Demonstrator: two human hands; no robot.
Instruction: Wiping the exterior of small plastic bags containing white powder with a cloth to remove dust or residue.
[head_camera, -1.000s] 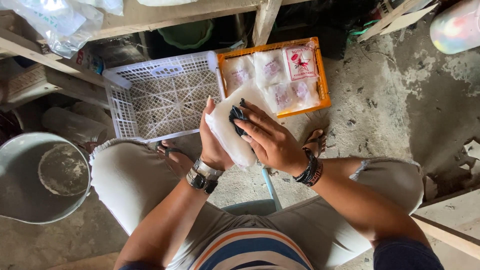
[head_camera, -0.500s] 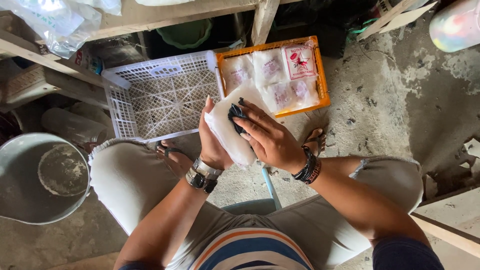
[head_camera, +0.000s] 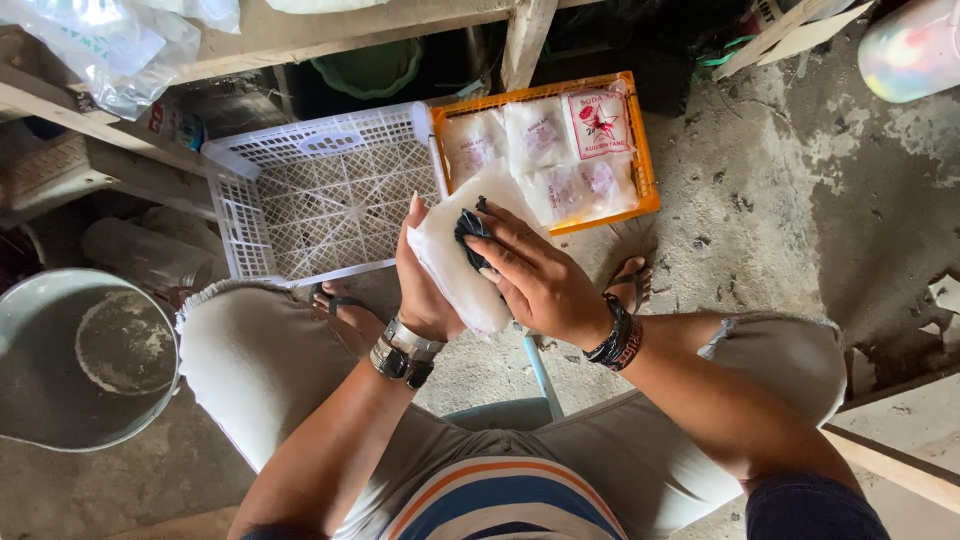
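My left hand (head_camera: 425, 285) holds a white plastic packet of powder (head_camera: 462, 272) upright from behind, fingers wrapped on its left edge. My right hand (head_camera: 532, 272) presses a small dark cloth (head_camera: 468, 228) against the packet's front face. Both hands hover above my knees, just in front of two crates. An orange crate (head_camera: 648, 172) holds several similar white packets (head_camera: 560, 150), one with a red label. To its left stands a white lattice crate (head_camera: 320, 195) with nothing in it.
A round metal basin (head_camera: 80, 360) sits on the floor at the left. A wooden table leg (head_camera: 527, 40) and shelf boards rise behind the crates, with plastic bags (head_camera: 110, 40) on top. Rough concrete floor spreads to the right; a plank (head_camera: 900, 450) lies at lower right.
The hands and packet stay in nearly the same place. My right hand with the cloth has shifted only slightly on the packet's face.
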